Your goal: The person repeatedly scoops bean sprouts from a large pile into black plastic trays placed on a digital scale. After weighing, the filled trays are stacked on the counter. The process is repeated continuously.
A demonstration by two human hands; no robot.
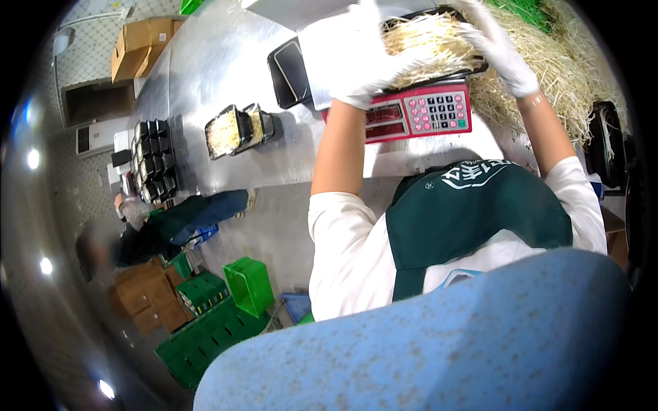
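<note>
A black plastic tray (431, 81) heaped with pale bean sprouts (429, 43) sits on a red digital weighing scale (396, 123). My left hand (372, 64), in a white glove, is at the left side of the heap, its thumb stretched over the sprouts. Glare washes out much of that hand. At the tray's right end is my right hand (501, 56), also gloved, its fingers spread and the fingertips near the sprouts. A large loose pile of sprouts (550, 72) lies just to its right.
Two filled black trays (226, 134) stand on the metal table (205, 72). Black trays (287, 72) lie left of the scale, and several stacked ones (153, 159) line the far left edge. A co-worker (169, 226) stands beyond, near green crates (249, 285) and cardboard boxes (149, 295).
</note>
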